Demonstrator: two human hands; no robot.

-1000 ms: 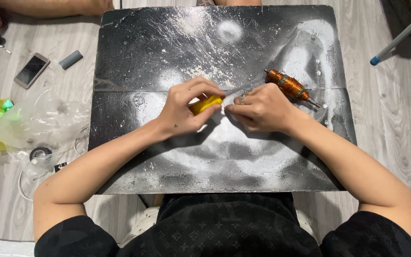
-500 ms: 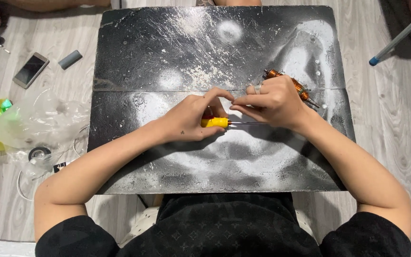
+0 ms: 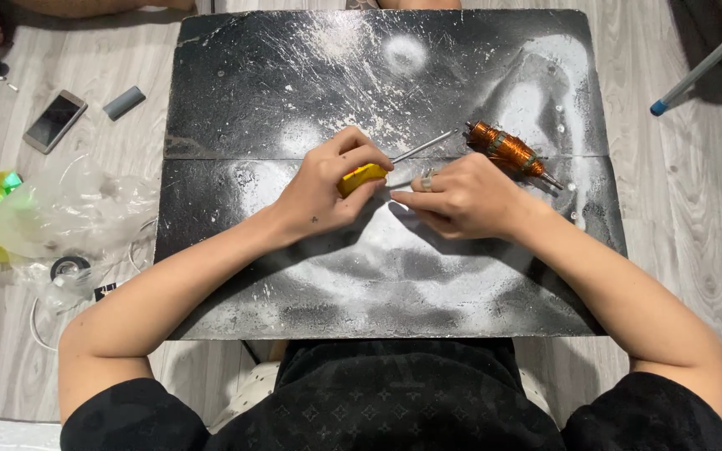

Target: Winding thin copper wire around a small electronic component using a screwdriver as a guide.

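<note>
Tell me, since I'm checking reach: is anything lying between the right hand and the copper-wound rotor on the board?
Nothing visible. The right hand rests just below the rotor; only bare board lies between.

Mid-tabletop: left hand around a screwdriver, right hand just beside it. Behind the right hand, toward the right edge: a wound motor armature. On the floor off the left edge: phone, small block, plastic bags, tape roll.
</note>
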